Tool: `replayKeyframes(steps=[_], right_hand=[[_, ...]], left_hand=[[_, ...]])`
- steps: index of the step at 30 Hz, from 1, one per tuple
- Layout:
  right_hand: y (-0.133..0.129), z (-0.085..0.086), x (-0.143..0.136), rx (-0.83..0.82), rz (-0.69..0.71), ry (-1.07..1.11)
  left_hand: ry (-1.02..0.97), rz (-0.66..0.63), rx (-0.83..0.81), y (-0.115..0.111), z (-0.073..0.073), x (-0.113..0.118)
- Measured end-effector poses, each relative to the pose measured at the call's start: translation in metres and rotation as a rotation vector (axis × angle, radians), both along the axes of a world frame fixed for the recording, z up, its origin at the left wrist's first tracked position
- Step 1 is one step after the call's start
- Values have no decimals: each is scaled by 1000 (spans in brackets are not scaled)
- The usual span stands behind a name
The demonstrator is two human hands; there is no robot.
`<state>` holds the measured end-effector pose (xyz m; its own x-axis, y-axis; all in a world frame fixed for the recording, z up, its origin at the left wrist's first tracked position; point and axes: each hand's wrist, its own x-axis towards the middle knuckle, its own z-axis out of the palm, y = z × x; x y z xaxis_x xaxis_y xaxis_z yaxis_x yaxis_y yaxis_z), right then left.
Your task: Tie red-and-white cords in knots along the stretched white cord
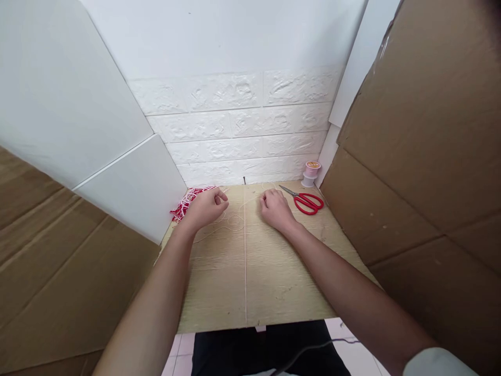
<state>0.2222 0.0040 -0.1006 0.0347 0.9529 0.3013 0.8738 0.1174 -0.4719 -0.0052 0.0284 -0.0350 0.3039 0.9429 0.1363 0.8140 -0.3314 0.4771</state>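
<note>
A thin pale thread [246, 261] runs straight down the middle of the wooden board [219, 292], from near a small dark nail [244, 180] at the back edge to the front edge. Left of it, my left hand [209, 206] is closed, fingers curled, beside a pile of red and white cord [183, 204]. Loose loops of thin thread [235, 222] lie between the hands. My right hand [274, 208] is closed with its fingertips pressed together, and a fine thread reaches toward it from the middle. Whatever either hand pinches is too small to make out.
Red-handled scissors [308, 203] lie right of my right hand. Behind them two stacked spools [312, 169] stand in the back right corner. Cardboard panels [410, 156] flank both sides, and a white brick-patterned wall [235, 125] rises behind the board.
</note>
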Motion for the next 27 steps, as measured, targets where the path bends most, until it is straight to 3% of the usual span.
replayKeyframes(steps=[6, 15, 19, 22, 27], right_hand=[[7, -3, 3, 116, -77, 235], [6, 1, -4, 48, -55, 664], [1, 12, -9, -164, -34, 1120], [-4, 24, -11, -424, 43, 1564], [-9, 37, -11, -694, 101, 1817]], left_hand=[[149, -123, -282, -1, 4, -11], [188, -160, -283, 13, -23, -15], [236, -143, -262, 12, -23, -14], [108, -165, -169, 10, -18, -8], [-51, -253, 40, -1, -9, 11]])
